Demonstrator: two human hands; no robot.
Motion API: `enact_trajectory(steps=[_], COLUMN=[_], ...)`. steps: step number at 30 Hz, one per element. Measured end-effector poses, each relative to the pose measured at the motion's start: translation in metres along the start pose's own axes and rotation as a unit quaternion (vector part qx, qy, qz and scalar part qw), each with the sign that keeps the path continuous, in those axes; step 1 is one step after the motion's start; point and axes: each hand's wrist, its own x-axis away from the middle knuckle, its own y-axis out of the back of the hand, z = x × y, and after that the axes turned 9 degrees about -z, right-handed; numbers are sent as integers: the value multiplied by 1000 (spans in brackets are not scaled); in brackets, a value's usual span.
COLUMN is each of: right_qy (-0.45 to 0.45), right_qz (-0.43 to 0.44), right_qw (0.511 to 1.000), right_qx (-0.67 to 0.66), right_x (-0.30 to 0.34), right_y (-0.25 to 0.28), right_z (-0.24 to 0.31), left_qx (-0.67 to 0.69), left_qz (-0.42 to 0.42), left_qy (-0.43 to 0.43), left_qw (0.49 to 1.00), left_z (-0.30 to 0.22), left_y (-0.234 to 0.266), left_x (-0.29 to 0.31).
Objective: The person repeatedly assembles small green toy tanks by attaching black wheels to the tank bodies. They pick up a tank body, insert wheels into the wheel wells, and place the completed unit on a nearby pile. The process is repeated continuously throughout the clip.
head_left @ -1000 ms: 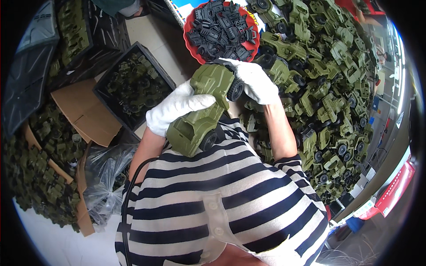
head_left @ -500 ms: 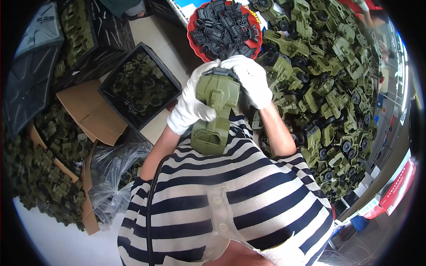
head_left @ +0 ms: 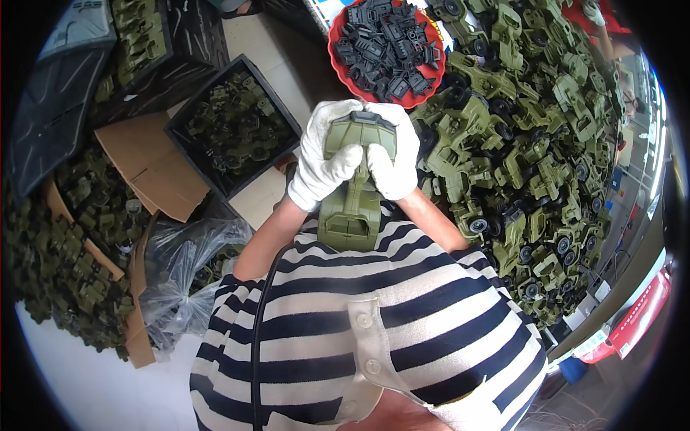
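A green plastic toy vehicle body [head_left: 350, 219] is held in front of my chest, its far end tilted up between my white-gloved hands. My left hand [head_left: 322, 161] grips its left side, thumb pressed on the top. My right hand [head_left: 399, 158] closes round the right side, its thumb also on top, close to the other thumb. Along the far end of the body sits a dark grey plastic part [head_left: 365, 117], with fingers of both hands curled around that end. The fingertips underneath are hidden.
Beyond my hands stands a red scalloped bowl [head_left: 409, 103] of dark grey parts. A large heap of green toy vehicles [head_left: 525, 158] lies to the right. On the left are a black crate [head_left: 175, 133] of green pieces, cardboard flaps [head_left: 147, 176] and a clear plastic bag [head_left: 180, 280].
My right hand has shifted from the far end onto the vehicle's right side, and its thumb now presses on top. My left thumb has moved farther up the body. The view has shifted slightly.
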Motion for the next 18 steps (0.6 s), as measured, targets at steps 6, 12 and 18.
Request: enact_trajectory(steps=[6, 12, 18], right_qy=[-7, -92, -201], right_qz=[33, 55, -14], right_qw=[999, 982, 978], right_qx=[36, 153, 62], right_x=[5, 7, 0], right_y=[-15, -60, -23], right_z=[-7, -38, -63], left_qx=[-109, -221, -449], left_qz=[-69, -242, -356], left_qy=[-38, 101, 105], left_qw=[991, 939, 813], left_z=[7, 51, 80], left_y=[16, 68, 199], left_x=[11, 13, 17])
